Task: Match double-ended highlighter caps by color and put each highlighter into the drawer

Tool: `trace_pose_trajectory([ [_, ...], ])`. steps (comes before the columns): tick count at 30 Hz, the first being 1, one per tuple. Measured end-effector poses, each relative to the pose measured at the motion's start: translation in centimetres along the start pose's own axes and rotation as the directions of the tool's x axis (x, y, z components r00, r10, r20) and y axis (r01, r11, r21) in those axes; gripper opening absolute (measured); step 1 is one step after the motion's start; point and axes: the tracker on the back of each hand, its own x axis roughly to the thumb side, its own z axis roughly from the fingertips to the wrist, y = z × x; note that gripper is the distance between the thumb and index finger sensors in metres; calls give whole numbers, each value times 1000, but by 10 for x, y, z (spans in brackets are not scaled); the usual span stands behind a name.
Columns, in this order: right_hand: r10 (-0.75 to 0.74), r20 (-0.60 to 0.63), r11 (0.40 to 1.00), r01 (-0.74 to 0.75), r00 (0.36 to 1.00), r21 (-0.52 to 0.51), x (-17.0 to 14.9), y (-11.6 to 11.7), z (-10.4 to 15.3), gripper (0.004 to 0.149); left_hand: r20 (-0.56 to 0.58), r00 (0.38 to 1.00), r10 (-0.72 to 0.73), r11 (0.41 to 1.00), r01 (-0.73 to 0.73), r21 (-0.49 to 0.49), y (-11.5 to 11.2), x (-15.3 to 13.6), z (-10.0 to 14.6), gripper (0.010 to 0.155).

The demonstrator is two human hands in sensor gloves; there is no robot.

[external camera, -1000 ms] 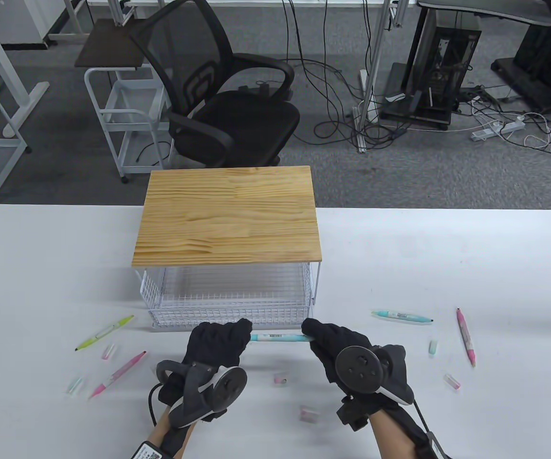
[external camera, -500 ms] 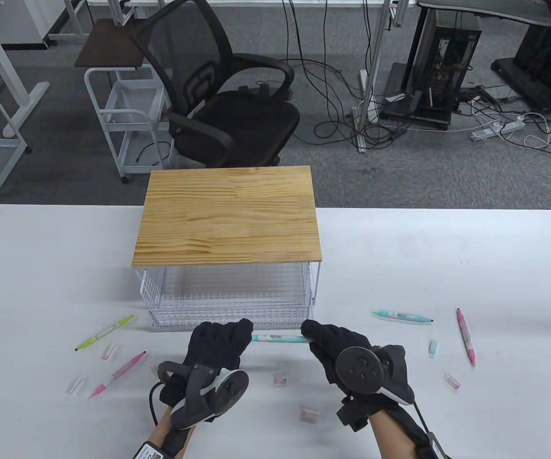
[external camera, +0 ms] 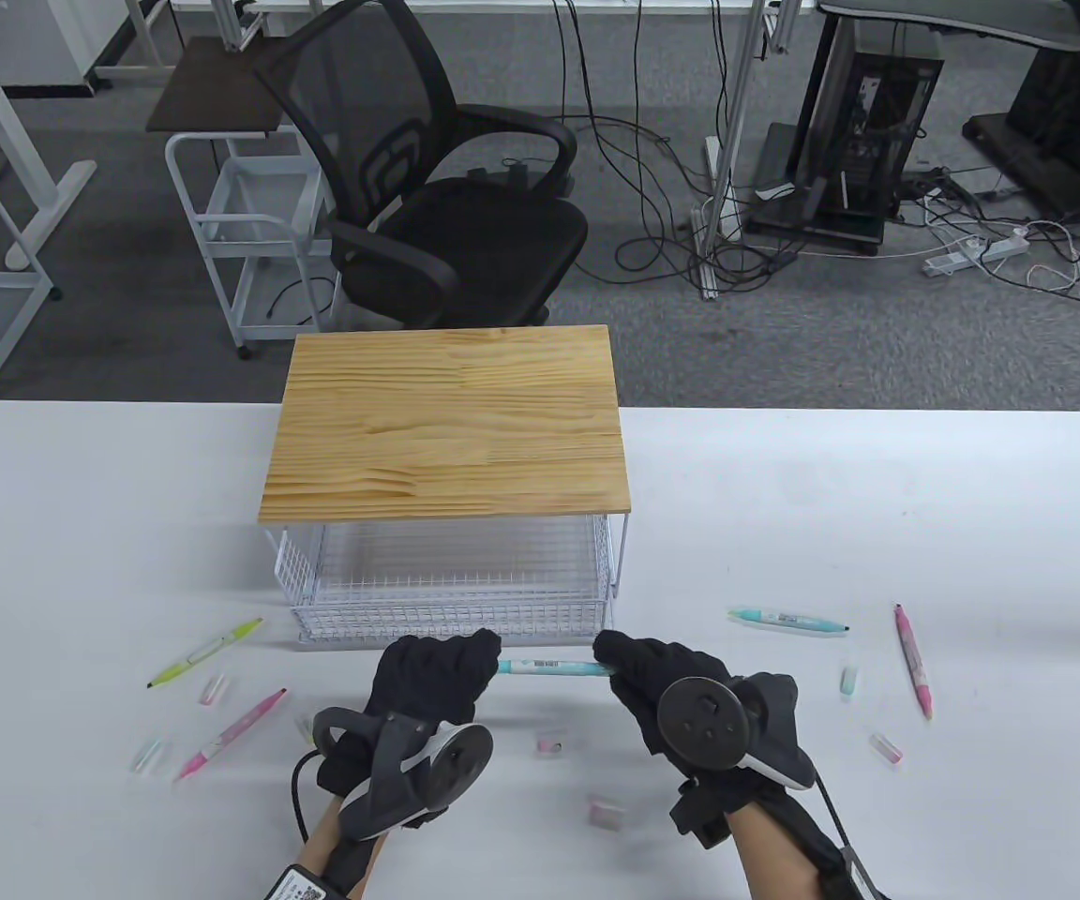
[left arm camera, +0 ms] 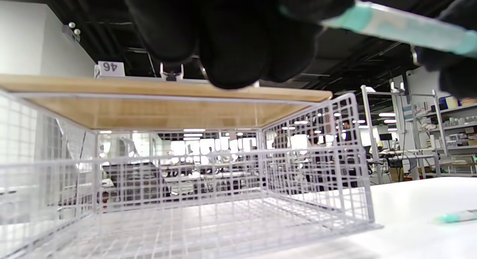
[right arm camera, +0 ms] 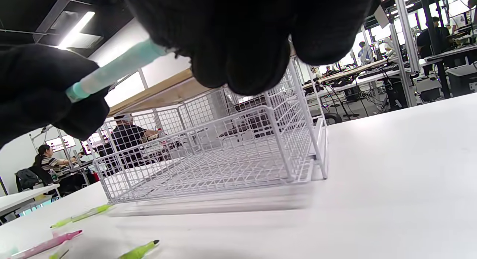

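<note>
Both hands hold one teal highlighter (external camera: pixel 549 666) level, just in front of the open wire drawer (external camera: pixel 451 619): left hand (external camera: pixel 432 670) curls its fingers round the left end, right hand (external camera: pixel 657 675) pinches the right end. The ends are buried in the gloves, so can't tell if both caps are seated. Looks like the capping step, near done. Drawer appears empty, so the task is early. Next probably calls for pressing the caps home, then lifting over the front rim and dropping it in. Other highlighters, green (external camera: pixel 205 652), pink (external camera: pixel 232 720), teal (external camera: pixel 788 620), pink (external camera: pixel 913 660), lie uncapped with loose caps (external camera: pixel 550 744) scattered between.
</note>
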Motion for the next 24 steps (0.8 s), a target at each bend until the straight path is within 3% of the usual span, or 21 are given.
trace_pose_trajectory([
  [4, -28, -9, 1000, 28, 1000, 4, -2, -3, -1, 52, -34, 999, 38, 999, -39, -8, 0, -7, -1, 49],
  [12, -75, -56, 994, 70, 996, -87, -18, -22, 6, 57, -184, 978, 97, 995, -90, 46, 16, -38, -13, 49],
  [20, -69, -70, 993, 61, 995, -102, -26, -27, 7, 58, -359, 932, 50, 991, -91, -97, 5, -60, -55, 48],
  [24, -94, -76, 989, 85, 993, -121, -30, -31, 9, 57, -366, 930, -6, 980, -66, -186, -11, -54, -69, 48],
])
